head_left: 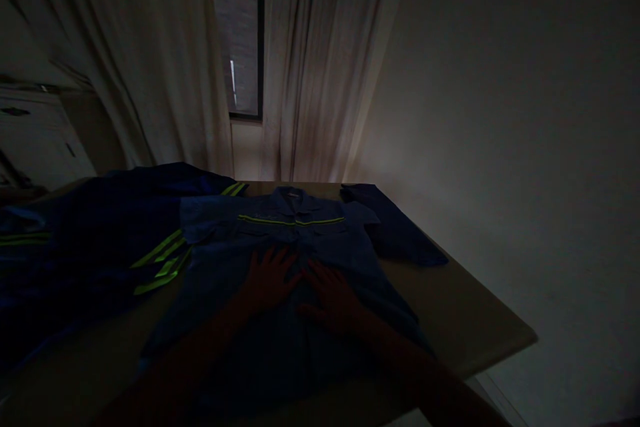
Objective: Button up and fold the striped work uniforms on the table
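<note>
A dark blue short-sleeved work shirt point(335, 247) lies spread flat on the table, its collar toward the window and a yellow-green stripe across the chest. On the left half of its front rests my left hand point(270, 280), palm down with fingers spread. Close beside it my right hand point(333, 297) lies flat on the cloth, fingers stretched out and pointing up and left. The fingertips of both hands come near each other at the middle of the shirt. Dim light hides the details of the lower cloth.
A heap of dark blue clothing point(100, 233) with yellow-green stripes covers the table's left side. Folded dark cloth point(400, 227) lies at the right. The tabletop point(465, 313) ends near a bare wall point(525, 147). Curtains point(320, 67) hang behind; a white cabinet point(40, 127) stands left.
</note>
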A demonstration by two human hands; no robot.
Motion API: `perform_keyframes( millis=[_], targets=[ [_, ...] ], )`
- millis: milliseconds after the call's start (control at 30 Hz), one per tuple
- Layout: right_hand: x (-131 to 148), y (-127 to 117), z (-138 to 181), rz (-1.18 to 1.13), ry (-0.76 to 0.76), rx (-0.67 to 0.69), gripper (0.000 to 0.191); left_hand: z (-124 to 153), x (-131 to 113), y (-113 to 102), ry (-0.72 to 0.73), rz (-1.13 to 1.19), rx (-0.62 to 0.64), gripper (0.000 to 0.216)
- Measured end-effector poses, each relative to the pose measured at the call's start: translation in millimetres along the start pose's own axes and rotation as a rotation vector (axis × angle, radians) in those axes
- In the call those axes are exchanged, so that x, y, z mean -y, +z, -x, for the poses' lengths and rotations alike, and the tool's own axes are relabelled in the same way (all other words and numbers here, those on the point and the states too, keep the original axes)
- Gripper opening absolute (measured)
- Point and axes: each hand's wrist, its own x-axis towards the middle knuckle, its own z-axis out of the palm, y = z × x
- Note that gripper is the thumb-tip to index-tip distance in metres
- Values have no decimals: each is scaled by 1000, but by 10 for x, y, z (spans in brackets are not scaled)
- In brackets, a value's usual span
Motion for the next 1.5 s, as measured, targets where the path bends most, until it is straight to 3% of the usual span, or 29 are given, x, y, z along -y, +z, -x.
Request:
perform_keyframes(
  millis=[233, 433, 567, 733, 833, 1033, 1100, 1233, 1400, 1500],
  targets=[
    [-120, 5, -269, 14, 15, -92, 83, -230, 51, 1, 9, -33, -12, 62],
    [-15, 18, -102, 5, 16, -62, 79, 48, -31, -4, 30, -61, -39, 56],
    [137, -84, 36, 5, 39, -28, 79, 259, -117, -118, 2, 5, -22, 52],
    [319, -275, -9, 19, 142, -88, 45, 395, -258, -323, 58, 182, -65, 30],
    [347, -247, -87, 16, 154, -120, 32, 481, -304, -332, 35, 247, -73, 25],
    [239, -115, -97, -67, 194, -107, 5, 605, -265, -338, 69, 430, 103, 15],
    [206, -128, -58, -125, 171, -97, 6, 600, -250, -337, 53, 474, 145, 15],
    [199, -170, 20, -224, 117, -95, 24, 586, -245, -284, 20, 523, 164, 7],
    [238, -167, 19, -218, 151, -55, 9, 605, -289, -249, 12, 566, 146, 13],
    [234, -160, 7, -257, 134, -104, 4, 612, -309, -259, 13, 587, 132, 12]
  ],
)
